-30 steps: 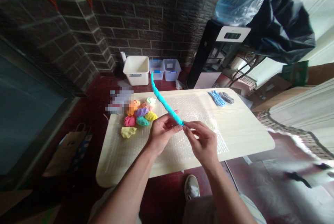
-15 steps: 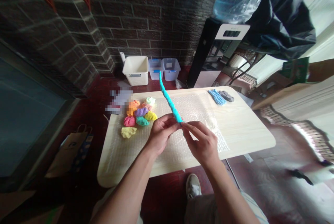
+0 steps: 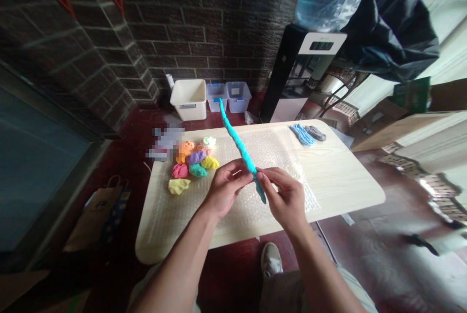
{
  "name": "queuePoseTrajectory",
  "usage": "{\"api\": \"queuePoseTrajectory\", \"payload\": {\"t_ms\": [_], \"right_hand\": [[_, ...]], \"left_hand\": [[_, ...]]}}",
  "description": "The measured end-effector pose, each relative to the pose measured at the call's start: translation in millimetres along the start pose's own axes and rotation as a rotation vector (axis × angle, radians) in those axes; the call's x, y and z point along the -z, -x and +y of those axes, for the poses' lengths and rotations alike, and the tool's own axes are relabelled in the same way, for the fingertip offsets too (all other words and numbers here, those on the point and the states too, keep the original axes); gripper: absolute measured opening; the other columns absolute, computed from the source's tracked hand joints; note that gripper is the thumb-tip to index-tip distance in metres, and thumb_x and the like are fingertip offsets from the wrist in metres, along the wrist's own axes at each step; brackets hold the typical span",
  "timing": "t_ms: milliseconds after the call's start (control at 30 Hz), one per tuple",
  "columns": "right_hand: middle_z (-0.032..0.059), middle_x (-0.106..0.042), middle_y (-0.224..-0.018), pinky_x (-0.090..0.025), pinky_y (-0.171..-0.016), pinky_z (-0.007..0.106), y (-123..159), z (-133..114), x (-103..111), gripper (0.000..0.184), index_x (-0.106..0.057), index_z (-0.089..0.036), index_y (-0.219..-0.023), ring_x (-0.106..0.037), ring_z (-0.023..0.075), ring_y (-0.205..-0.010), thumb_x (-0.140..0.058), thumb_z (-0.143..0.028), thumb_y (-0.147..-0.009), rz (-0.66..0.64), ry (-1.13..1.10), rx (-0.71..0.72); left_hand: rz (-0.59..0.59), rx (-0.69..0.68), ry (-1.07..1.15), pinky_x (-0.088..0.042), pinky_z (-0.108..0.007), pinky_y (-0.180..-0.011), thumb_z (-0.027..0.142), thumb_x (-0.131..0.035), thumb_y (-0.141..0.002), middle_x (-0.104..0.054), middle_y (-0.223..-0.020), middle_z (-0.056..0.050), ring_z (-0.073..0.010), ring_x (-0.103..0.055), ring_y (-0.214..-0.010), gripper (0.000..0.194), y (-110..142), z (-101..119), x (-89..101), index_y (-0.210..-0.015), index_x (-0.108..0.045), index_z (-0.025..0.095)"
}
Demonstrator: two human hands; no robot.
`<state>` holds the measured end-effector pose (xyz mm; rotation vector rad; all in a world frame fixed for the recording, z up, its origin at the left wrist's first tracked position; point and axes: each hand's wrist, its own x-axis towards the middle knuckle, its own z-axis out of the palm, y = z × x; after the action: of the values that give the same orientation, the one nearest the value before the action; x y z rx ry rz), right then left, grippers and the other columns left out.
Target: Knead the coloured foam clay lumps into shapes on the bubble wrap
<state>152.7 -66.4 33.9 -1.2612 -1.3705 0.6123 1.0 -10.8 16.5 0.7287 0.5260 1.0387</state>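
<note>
A long turquoise clay roll (image 3: pixel 238 144), lumpy along its length and narrowing towards the far tip, is held up above the table. My left hand (image 3: pixel 229 187) pinches it from the left between thumb and fingers. From the right, my right hand (image 3: pixel 285 196) grips it at nearly the same spot, thumb on top. The lower end sticks out below my fingers, between the two hands. To the left, several coloured clay lumps (image 3: pixel 197 157) lie bunched together, with a pale yellow lump (image 3: pixel 179 186) nearest me.
Bubble wrap (image 3: pixel 193 211) covers much of the wooden table (image 3: pixel 350 177). Blue strips (image 3: pixel 302 135) and a grey lump (image 3: pixel 315 133) lie at its far right. Beyond stand a white bin (image 3: pixel 188 100), two clear boxes (image 3: pixel 238 98) and a water dispenser (image 3: pixel 286 75).
The turquoise roll's lower end now shows below my fingers, where it was hidden before. My right thumb has moved onto the roll, and its far tip has shifted slightly left.
</note>
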Motion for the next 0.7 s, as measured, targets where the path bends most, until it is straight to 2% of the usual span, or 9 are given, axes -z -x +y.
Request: {"api": "queuePoseTrajectory", "payload": {"t_ms": [100,167,267,400,500,600,700], "right_hand": [[0.0077,-0.080,-0.102,-0.060,-0.078,0.036,2.4,0.8,-2.1,0.017,-0.085,-0.027,-0.111,-0.076,0.0231,-0.093,-0.072,-0.030,-0.101,0.000,-0.003,0.027],[0.0080,-0.080,-0.105,-0.061,-0.081,0.038,3.6,4.2,-4.0,0.019,-0.084,-0.027,-0.116,-0.077,0.0238,-0.095,-0.074,-0.028,-0.099,0.058,-0.015,0.031],[0.0072,-0.081,-0.103,-0.062,-0.082,0.040,3.9,7.2,-4.1,0.015,-0.084,-0.027,-0.110,-0.078,0.0241,-0.092,-0.077,-0.024,-0.096,0.129,0.030,0.083],[0.0073,-0.081,-0.101,-0.064,-0.081,0.039,2.1,2.4,0.3,0.016,-0.084,-0.027,-0.106,-0.078,0.0238,-0.092,-0.073,-0.019,-0.097,0.077,0.189,0.229],[0.0084,-0.081,-0.103,-0.065,-0.080,0.038,1.8,0.0,1.0,0.019,-0.084,-0.027,-0.104,-0.078,0.0235,-0.093,-0.070,-0.016,-0.098,0.054,0.266,0.297],[0.0081,-0.081,-0.104,-0.064,-0.085,0.039,2.6,4.1,-0.8,0.015,-0.083,-0.026,-0.103,-0.078,0.0237,-0.095,-0.073,-0.018,-0.097,0.045,0.196,0.206],[0.0077,-0.083,-0.104,-0.066,-0.087,0.040,2.1,10.8,-0.8,0.016,-0.080,-0.024,-0.108,-0.079,0.0241,-0.095,-0.080,-0.027,-0.093,0.046,-0.040,-0.003]], "left_hand": [[0.018,-0.015,-0.008,-0.057,-0.027,-0.092,0.022,-0.094,-0.076,-0.079,-0.097,-0.003,-0.0142,-0.072,-0.093,0.028,0.0,0.0,-1.8,-0.100,-0.080,0.018],[0.035,-0.017,-0.003,-0.058,-0.030,-0.094,0.021,-0.093,-0.075,-0.080,-0.096,-0.002,-0.0148,-0.073,-0.092,0.031,0.0,-0.4,-3.4,-0.103,-0.079,0.019],[0.061,-0.020,0.000,-0.059,-0.033,-0.096,0.020,-0.094,-0.073,-0.081,-0.094,-0.002,-0.0154,-0.074,-0.089,0.036,-0.4,-2.0,-3.8,-0.107,-0.079,0.019],[0.085,-0.030,-0.010,-0.058,-0.035,-0.099,0.019,-0.096,-0.070,-0.082,-0.096,-0.004,-0.0179,-0.076,-0.093,0.045,-1.2,-4.4,-0.5,-0.111,-0.080,0.018],[0.079,-0.004,-0.023,-0.055,-0.038,-0.105,0.021,-0.095,-0.072,-0.084,-0.102,-0.008,-0.0222,-0.077,-0.103,0.047,-0.7,-5.4,1.8,-0.116,-0.080,0.017],[0.075,0.001,-0.047,-0.054,-0.039,-0.108,0.021,-0.095,-0.073,-0.083,-0.110,-0.010,-0.0241,-0.076,-0.110,0.047,-0.5,-6.8,3.9,-0.118,-0.081,0.018],[0.095,-0.024,-0.064,-0.055,-0.038,-0.106,0.021,-0.097,-0.071,-0.083,-0.109,-0.009,-0.0233,-0.076,-0.106,0.046,-1.6,-9.0,6.2,-0.114,-0.082,0.018]]}}
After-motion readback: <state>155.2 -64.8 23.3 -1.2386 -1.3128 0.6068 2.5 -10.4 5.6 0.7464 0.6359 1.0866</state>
